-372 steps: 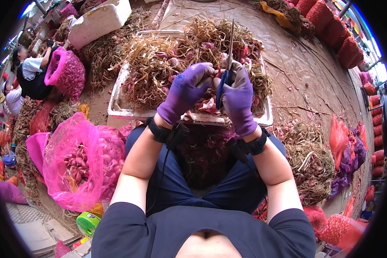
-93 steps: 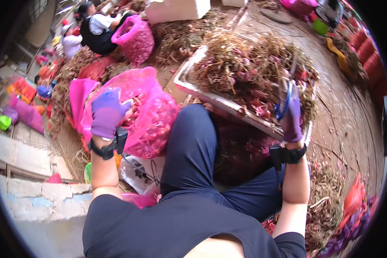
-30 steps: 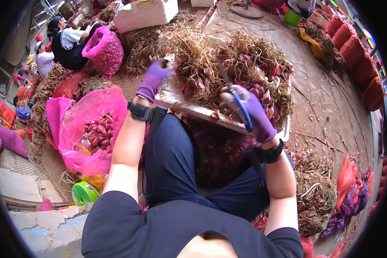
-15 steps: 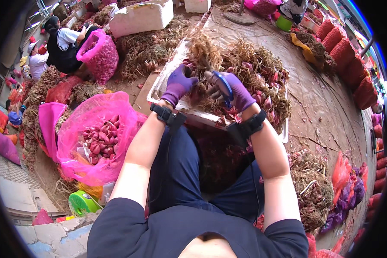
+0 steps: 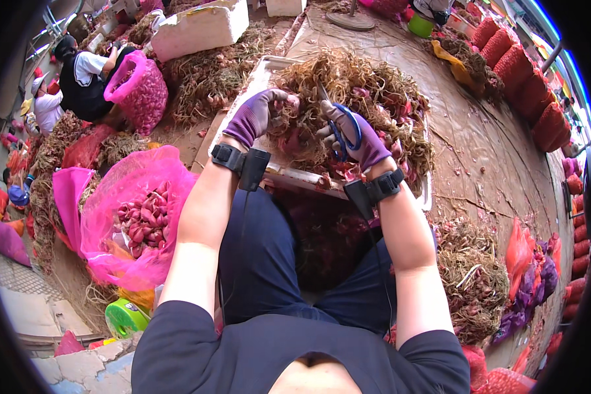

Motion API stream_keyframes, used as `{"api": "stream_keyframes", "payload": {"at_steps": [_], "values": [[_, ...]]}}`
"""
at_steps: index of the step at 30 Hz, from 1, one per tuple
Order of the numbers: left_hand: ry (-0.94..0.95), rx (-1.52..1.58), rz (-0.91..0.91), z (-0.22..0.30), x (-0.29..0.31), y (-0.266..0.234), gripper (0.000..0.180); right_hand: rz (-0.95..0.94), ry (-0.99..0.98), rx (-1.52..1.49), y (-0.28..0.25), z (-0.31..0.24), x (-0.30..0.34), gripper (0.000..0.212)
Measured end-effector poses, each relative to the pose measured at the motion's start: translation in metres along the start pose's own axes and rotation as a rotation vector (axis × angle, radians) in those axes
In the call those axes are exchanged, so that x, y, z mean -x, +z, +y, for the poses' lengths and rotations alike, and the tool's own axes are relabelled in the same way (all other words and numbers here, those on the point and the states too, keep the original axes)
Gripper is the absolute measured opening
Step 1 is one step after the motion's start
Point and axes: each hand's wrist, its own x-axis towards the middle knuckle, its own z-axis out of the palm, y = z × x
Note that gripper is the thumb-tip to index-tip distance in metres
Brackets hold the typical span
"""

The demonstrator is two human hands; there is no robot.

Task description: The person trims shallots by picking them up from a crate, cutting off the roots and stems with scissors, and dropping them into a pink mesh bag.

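Both my hands wear purple gloves with greyish palms over a white foam tray [image 5: 308,181] heaped with dried-stem shallots [image 5: 368,85]. My left hand [image 5: 262,115] is closed at the tray's left side, its fingertips pinching a pinkish shallot [image 5: 293,102] beside the stems. My right hand [image 5: 364,141] grips blue-handled scissors [image 5: 356,126], blades pointing up and away toward the heap. Whether the blades are apart is hard to make out. To the left stands an open pink mesh bag [image 5: 98,217] with loose trimmed shallots [image 5: 144,220] inside.
A full pink mesh bag [image 5: 138,95] stands beside a seated person [image 5: 85,75] at far left. A white foam box [image 5: 200,29] lies behind the tray. More stemmed shallots [image 5: 469,276] are piled at my right. Red sacks [image 5: 515,69] line the far right.
My left hand has moved left, away from the scissors, and turned so its palm side shows. The scissors remain in my right hand, their handles spread wider. The whole view has shifted slightly.
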Motion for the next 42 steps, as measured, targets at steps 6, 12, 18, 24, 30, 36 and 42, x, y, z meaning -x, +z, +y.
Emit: {"api": "stream_keyframes", "payload": {"at_steps": [6,12,18,24,30,36,42], "values": [[-0.172,0.021,0.231,0.007,-0.006,-0.002,0.018,-0.207,-0.035,0.050,0.008,-0.004,0.035,0.066],[-0.077,-0.173,0.335,0.029,-0.004,-0.016,0.020,-0.400,0.046,0.043,0.018,0.005,0.044,0.079],[0.077,-0.439,0.317,0.037,-0.004,-0.026,0.022,-0.528,0.058,0.008,0.024,0.003,0.049,0.083],[0.051,-0.472,0.212,0.044,0.005,-0.017,0.022,-0.428,0.072,0.069,0.037,0.008,0.019,0.089],[0.154,-0.377,0.195,0.038,0.011,-0.027,0.023,-0.407,0.200,-0.001,0.046,0.017,0.006,0.087],[0.202,-0.545,0.221,0.037,0.002,-0.045,0.037,-0.362,0.159,-0.011,0.049,0.022,0.018,0.100],[0.393,-1.006,0.205,0.039,0.007,-0.016,0.044,-0.324,0.122,0.020,0.056,0.025,0.001,0.096]]}}
